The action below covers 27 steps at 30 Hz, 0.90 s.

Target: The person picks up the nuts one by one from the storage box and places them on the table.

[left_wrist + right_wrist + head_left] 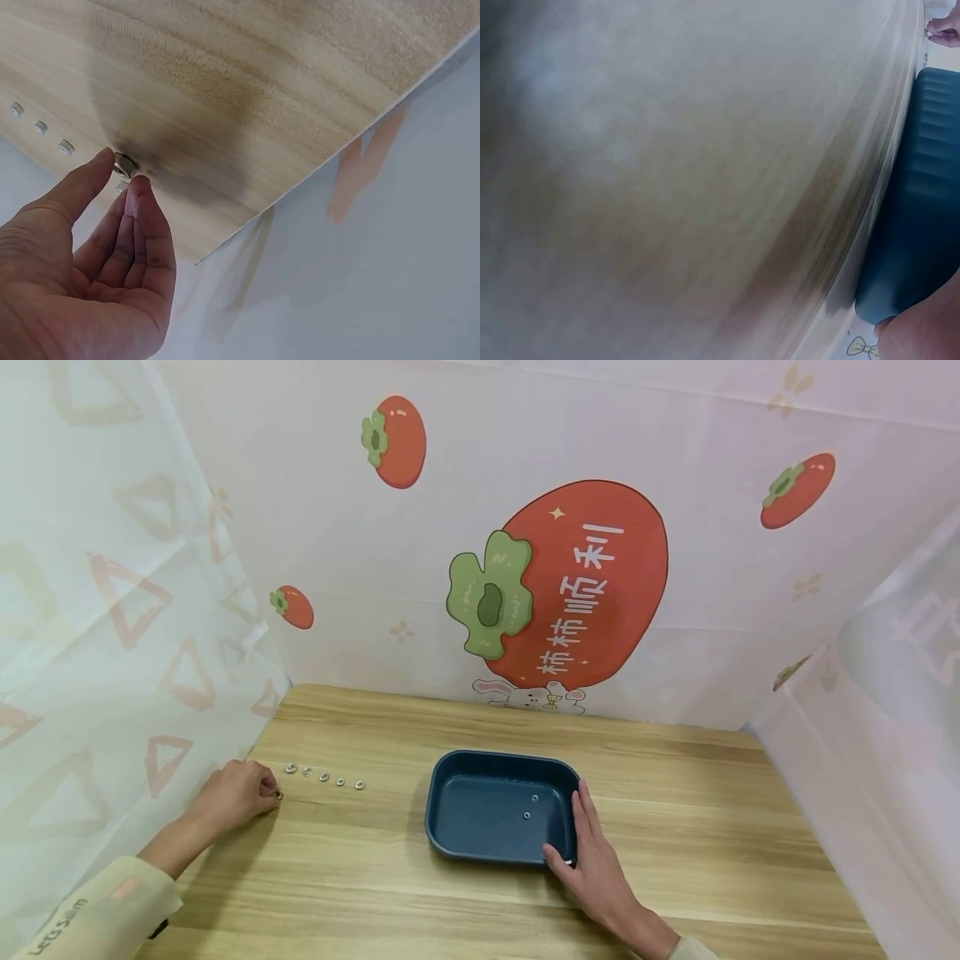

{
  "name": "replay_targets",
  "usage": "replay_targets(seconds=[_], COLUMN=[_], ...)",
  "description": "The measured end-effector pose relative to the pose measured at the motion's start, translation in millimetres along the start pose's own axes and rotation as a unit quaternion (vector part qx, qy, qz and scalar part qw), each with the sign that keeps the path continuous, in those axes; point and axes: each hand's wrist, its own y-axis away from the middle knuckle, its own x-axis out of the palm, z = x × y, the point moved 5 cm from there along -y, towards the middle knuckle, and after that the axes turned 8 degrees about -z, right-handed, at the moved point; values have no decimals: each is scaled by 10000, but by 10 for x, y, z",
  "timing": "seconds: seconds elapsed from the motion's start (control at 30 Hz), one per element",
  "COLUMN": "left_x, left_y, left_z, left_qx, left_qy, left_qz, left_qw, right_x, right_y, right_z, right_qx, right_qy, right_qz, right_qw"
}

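My left hand (236, 795) is at the left side of the wooden table, pinching a small metal nut (125, 164) between thumb and fingertips, just above the surface. Beyond it, several similar nuts (324, 777) lie in a slanting row. A dark blue rectangular tray (480, 852) stands near the table's middle, with two small nuts (527, 816) on its floor. My right hand (600, 868) rests against the tray's right near corner, its fingers straight along the right side and the thumb on the near rim. The right wrist view shows the tray's ribbed outer wall (922, 187) up close.
The wood-grain table (360, 893) ends at a white printed backdrop (337, 510) with persimmon pictures. White sheets also hang along the left (97, 652) and right sides, close to the table edges.
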Motion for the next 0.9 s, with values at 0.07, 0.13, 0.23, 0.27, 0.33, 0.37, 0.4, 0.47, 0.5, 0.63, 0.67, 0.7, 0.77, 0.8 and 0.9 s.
replay_targets(seconds=[0.07,0.13,0.23,0.27,0.33,0.37,0.4,0.47,0.5,0.63,0.67,0.7,0.77,0.8,0.9], left_x=[-21,-38,-58,-65,-82,-93,-104,-127,-141,-203,-216,-230,-243,-246,-247], left_y=[-10,-23,-40,-48,-59,-68,-79,-103,-118,-198,-221,-244,-290,-315,-392], left_z=[-18,-37,-60,-66,-76,-83,-93,-123,-142,-268,-310,-358,-467,-525,-707], left_qx=[46,80,64,52,27,24,37,61,65,91,95,107,163,206,411], left_qy=[-43,-62,-25,-13,-3,-8,-21,-44,-54,-28,-5,33,96,121,161], left_qz=[-61,-109,-175,-187,-225,-240,-238,-220,-208,-100,-71,-53,-35,-44,-172], left_qw=[10000,9999,9998,9998,9997,9997,9997,9997,9997,9999,9999,9999,9998,9997,9989], right_x=[1,2,4,4,5,5,5,5,5,5,4,4,4,4,6], right_y=[-1,-2,-6,-7,-10,-11,-12,-14,-14,-10,-9,-7,-6,-5,-9], right_z=[1,1,1,1,1,0,-1,-4,-6,-9,-9,-10,-11,-12,-14], right_qx=[-3,3,2,-3,-23,-30,-34,-32,-26,-8,-6,-4,0,2,7], right_qy=[-5,-9,-13,-12,-9,-8,2,14,21,14,9,7,10,16,22], right_qz=[-6,-2,3,4,0,-3,-3,-2,1,10,8,7,8,7,-3], right_qw=[10000,10000,10000,10000,10000,10000,10000,10000,10000,10000,10000,10000,10000,10000,10000])
